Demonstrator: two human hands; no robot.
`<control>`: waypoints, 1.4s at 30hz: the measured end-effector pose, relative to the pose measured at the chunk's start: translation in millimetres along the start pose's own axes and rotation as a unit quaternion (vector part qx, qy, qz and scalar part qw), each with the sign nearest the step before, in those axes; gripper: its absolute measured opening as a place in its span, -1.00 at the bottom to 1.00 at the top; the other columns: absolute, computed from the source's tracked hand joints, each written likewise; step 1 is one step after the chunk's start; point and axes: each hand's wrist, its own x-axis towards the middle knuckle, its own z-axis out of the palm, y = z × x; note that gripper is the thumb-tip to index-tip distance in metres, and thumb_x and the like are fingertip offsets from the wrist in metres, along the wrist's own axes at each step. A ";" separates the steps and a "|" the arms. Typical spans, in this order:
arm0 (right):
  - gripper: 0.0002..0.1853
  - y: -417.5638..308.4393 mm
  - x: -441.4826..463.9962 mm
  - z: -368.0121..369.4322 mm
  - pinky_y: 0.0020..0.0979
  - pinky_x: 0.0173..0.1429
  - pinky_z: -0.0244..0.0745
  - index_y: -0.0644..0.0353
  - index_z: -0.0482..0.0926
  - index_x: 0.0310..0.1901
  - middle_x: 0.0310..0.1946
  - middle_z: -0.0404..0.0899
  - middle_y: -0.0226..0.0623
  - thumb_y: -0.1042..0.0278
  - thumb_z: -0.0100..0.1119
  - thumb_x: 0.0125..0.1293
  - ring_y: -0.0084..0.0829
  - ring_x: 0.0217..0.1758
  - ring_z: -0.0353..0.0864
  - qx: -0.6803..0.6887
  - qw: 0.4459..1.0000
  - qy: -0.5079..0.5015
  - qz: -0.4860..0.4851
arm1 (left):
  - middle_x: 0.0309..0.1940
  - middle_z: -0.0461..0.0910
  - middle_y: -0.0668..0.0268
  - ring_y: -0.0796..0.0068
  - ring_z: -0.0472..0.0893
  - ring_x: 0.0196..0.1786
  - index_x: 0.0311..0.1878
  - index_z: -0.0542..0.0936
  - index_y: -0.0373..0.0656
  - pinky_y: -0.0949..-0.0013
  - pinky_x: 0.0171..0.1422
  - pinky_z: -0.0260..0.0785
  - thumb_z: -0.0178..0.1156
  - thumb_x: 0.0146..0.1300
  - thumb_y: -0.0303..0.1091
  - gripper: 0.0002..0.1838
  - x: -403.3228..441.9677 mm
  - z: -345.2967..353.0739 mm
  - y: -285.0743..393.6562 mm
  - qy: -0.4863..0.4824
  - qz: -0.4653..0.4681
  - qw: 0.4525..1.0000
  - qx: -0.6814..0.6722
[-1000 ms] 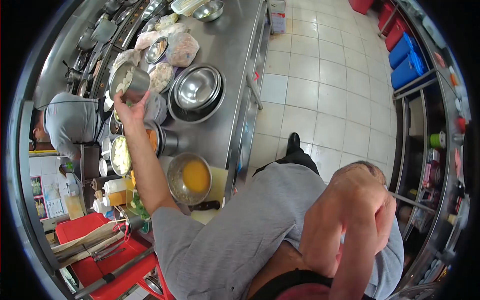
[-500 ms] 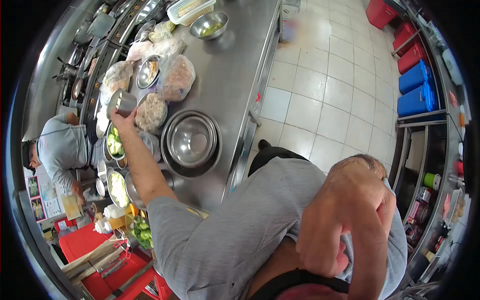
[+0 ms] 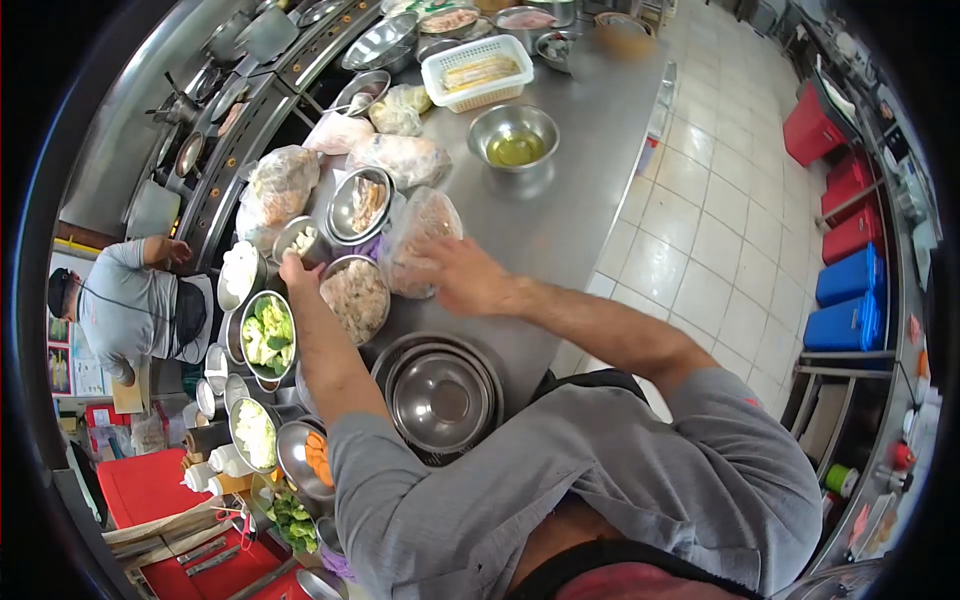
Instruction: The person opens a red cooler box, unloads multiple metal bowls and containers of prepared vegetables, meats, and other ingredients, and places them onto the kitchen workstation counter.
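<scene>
My left hand (image 3: 303, 276) grips the rim of a small metal pot (image 3: 300, 240) with white pieces inside, among the bowls on the steel counter. My right hand (image 3: 458, 275) reaches over the counter with its fingers apart, at a clear plastic bag of pinkish food (image 3: 424, 235); whether it touches the bag is unclear. Between my hands sits a bowl of pale minced-looking food (image 3: 356, 298). A metal bowl with brownish strips (image 3: 358, 206) stands just beyond the pot. Left of my left forearm is a bowl of green vegetables (image 3: 268, 336).
Nested metal bowls (image 3: 440, 400) stand near my body. Farther off are a bowl of yellowish liquid (image 3: 514, 140) and a white basket (image 3: 477, 74). A co-worker (image 3: 135, 300) is across the counter at the left. Blue bins (image 3: 845, 300) stand at the right.
My right hand has moved from in front of my body out over the counter and opened. My left hand still holds the pot, now beside the other bowls. The view has shifted farther along the counter.
</scene>
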 end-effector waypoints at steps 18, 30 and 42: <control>-0.53 169.1 65.9 37.8 0.31 0.14 -0.02 -0.37 0.42 -0.04 0.05 0.24 -0.32 0.10 0.23 -0.09 -0.20 0.19 0.15 -0.038 0.972 -0.037 -0.230 | 0.25 0.18 0.16 0.13 0.11 0.31 0.06 0.49 0.13 -0.18 0.25 0.00 0.37 -0.15 -0.17 -0.41 -118.3 129.8 -40.5 -0.067 0.342 0.657 0.668; -0.43 198.2 83.3 36.9 0.29 0.28 -0.28 -0.29 0.38 0.07 0.24 0.10 -0.18 0.31 0.18 -0.08 -0.05 0.36 -0.03 0.039 0.981 -0.100 -0.160 | 0.23 0.25 0.39 0.26 0.23 0.27 -0.02 0.53 0.12 -0.19 0.22 0.05 0.28 -0.03 -0.25 -0.58 -120.4 161.9 -69.5 0.102 0.249 0.646 0.714; -0.69 302.4 22.8 -124.2 -0.18 -0.22 0.41 0.07 0.53 -0.21 -0.29 0.48 -0.17 0.49 0.13 -0.10 -0.15 -0.28 0.49 0.130 0.950 0.269 0.092 | 0.13 0.34 0.09 0.23 0.37 0.15 0.05 0.43 -0.31 0.29 0.18 0.21 0.20 0.10 -0.41 -0.58 -317.1 91.2 -13.3 -0.030 0.349 0.812 0.466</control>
